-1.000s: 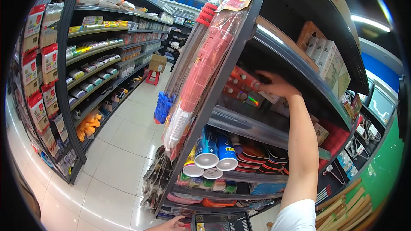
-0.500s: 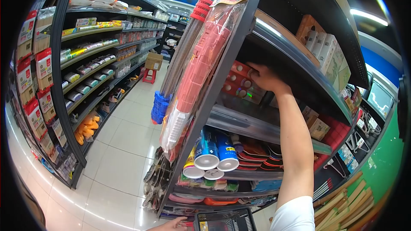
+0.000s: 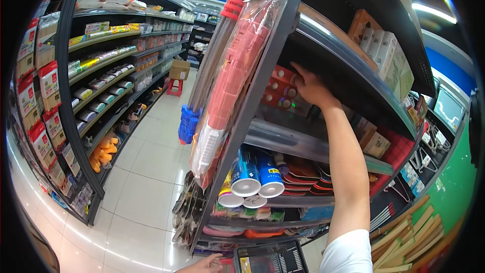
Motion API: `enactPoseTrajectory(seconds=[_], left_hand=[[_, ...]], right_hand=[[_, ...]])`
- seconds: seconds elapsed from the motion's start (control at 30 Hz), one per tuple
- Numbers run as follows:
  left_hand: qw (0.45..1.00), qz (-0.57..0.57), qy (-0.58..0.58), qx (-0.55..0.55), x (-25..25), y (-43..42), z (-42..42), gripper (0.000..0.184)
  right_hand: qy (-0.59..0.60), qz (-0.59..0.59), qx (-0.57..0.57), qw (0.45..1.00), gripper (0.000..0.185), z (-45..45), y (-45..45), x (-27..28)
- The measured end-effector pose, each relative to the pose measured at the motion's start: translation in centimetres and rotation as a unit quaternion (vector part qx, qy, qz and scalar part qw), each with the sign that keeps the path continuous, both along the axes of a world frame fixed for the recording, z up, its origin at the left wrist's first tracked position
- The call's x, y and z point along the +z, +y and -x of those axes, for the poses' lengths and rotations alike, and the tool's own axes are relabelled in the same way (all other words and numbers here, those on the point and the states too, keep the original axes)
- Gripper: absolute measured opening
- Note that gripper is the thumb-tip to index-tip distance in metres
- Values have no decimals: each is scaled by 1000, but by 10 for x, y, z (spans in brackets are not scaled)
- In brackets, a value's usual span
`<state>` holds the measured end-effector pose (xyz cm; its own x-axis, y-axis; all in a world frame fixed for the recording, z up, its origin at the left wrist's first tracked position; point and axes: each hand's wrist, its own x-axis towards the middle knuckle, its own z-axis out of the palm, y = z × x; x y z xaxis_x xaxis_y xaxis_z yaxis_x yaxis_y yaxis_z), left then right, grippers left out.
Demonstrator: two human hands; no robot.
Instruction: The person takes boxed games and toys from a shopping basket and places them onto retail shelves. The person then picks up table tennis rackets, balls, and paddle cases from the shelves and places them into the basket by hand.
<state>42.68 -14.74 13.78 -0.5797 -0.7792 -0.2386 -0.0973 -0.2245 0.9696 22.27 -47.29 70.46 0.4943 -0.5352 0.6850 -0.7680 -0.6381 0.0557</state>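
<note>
My right hand reaches deep into the dark middle shelf, its fingers at the right edge of a red box with round pale items showing in its front. The fingers curl round the edge of that box, which stands at the shelf's left end. At the bottom edge, my left hand is partly in view with its fingers bent, beside a black basket that holds packaged goods. A small red thing shows next to the left fingers; whether they grip it is hidden.
Blue cylinders lie on the shelf below. Toy packages in clear wrap hang at the rack's left end. Across the tiled aisle stands another stocked rack. A carton rests on a red stool. Wooden sticks are at lower right.
The red box is farther back and left on the shelf, with my right hand still at its edge. My left hand and the basket have shifted slightly right in view.
</note>
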Motion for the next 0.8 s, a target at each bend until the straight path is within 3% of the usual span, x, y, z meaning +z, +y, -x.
enactPoseTrajectory(seconds=[0.23,0.33,0.47,0.6,0.8], left_hand=[[999,-44,28,17,-1,9,-11,71],[998,-57,16,0,-7,9,-12,72],[998,-45,45,8,-35,13,-2,64],[997,-70,-25,-20,-9,11,13,61],[992,-121,-26,-13,-5,25,43,57]], right_hand=[[-208,84,101,969,27,32,106,-45],[-308,-30,140,940,22,57,171,-89],[-299,-73,104,946,19,105,234,-166],[-441,-177,48,879,18,152,268,-268],[-600,-336,-128,715,20,218,317,-450]])
